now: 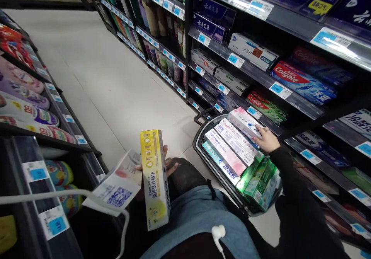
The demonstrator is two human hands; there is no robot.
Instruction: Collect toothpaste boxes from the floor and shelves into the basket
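Note:
My left hand (171,162) is wrapped behind a tall yellow-and-white toothpaste box (156,181), held upright over my lap and partly hiding the fingers. A printed paper slip with a QR code (116,191) sticks out on the box's left, with a fingertip at its edge. Down to the right, my right hand (265,138) has its fingers and thumb over the end of a pink-and-white toothpaste box (243,120) at the far side of a black-rimmed basket (199,150). Beside that box lie white-and-pink boxes (226,152), a teal-edged box (218,161) and green shiny packs (257,181).
Shelves of toothpaste boxes (304,81) with price tags rise close on the right. Bottles (26,108) fill the left shelf. Pale floor (95,65) runs between them. A white cable (72,193) crosses the lower left, and a white earbud (218,232) hangs over my lap.

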